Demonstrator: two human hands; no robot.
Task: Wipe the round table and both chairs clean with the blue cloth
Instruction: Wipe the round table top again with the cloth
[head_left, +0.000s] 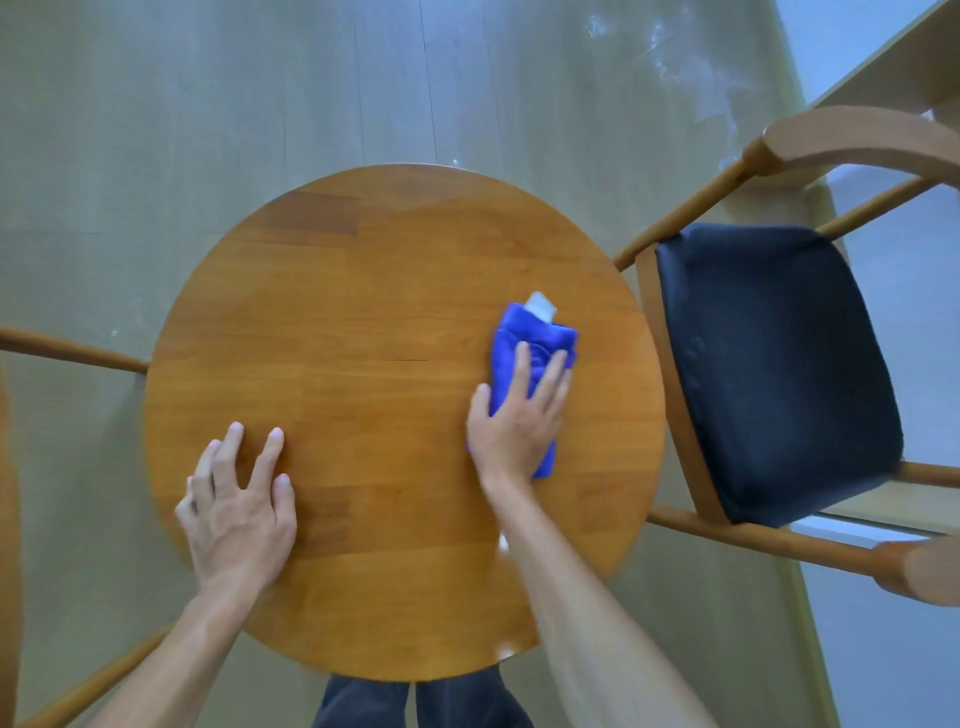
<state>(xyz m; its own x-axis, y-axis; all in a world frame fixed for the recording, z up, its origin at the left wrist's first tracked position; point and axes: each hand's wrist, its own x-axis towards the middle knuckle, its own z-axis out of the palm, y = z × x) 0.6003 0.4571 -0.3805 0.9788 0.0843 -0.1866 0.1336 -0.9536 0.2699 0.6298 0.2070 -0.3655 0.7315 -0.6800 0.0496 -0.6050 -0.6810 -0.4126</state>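
Note:
The round wooden table (374, 312) fills the middle of the head view. A folded blue cloth (524, 335) with a white tag lies on its right part. My right hand (514, 415) presses flat on the cloth, fingers straight and spread. My left hand (239, 499) rests on the table's left front part, fingers spread, holding nothing. One chair with a dark seat (774, 364) and wooden frame stands just right of the table. Only wooden rails of the other chair (67, 351) show at the left edge.
Light wood-look floor (208, 130) surrounds the table, with white smudges at the upper right. A pale wooden shelf edge (883, 67) runs along the top right corner. My dark trouser legs (415, 701) stand against the table's near edge.

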